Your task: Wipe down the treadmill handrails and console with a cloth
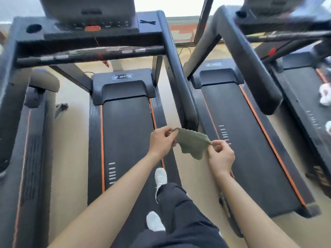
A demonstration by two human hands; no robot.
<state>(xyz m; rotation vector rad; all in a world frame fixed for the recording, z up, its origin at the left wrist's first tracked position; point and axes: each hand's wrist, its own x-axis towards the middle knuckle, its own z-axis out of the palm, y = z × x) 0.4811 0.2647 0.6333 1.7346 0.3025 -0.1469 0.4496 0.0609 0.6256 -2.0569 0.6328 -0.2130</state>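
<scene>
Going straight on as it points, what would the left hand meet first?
The left hand, pinching the scalloped green cloth, would probably meet the lower end of the dark grey handrail; depth is unclear.

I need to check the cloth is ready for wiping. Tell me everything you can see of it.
The cloth is small, grey-green and soft-looking, perhaps microfibre, with wavy edges. It is held in the air over the right edge of the treadmill deck, spread between two upper corners: the left hand pinches one, the right hand the other. Its lower part droops loose. Only the hands touch it.
</scene>
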